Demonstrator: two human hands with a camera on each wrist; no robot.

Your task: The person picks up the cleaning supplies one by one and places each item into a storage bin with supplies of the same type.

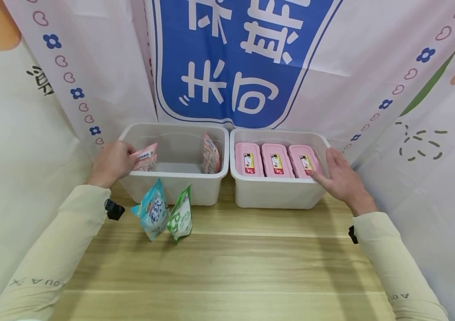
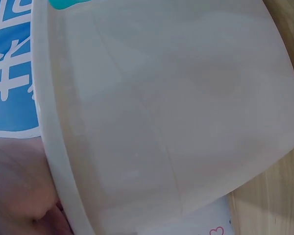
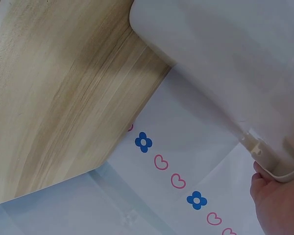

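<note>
At the left white bin (image 1: 183,189), my left hand (image 1: 111,162) reaches over the left rim and pinches the corner of a pink packet (image 1: 147,159) inside. Another pink packet (image 1: 211,157) stands upright against that bin's right wall. In the left wrist view the hand is mostly hidden behind the bin's rim (image 2: 51,127). My right hand (image 1: 344,178) grips the right white bin (image 1: 275,194) at its front right corner, thumb over the front rim and fingers along the right side. That bin holds three pink-lidded boxes (image 1: 277,154) in a row.
In front of the left bin, a blue packet (image 1: 155,214) and a green-and-white packet (image 1: 181,216) stand on the wooden table (image 1: 251,263). Printed cloth (image 1: 340,84) hangs close behind the bins and along both sides.
</note>
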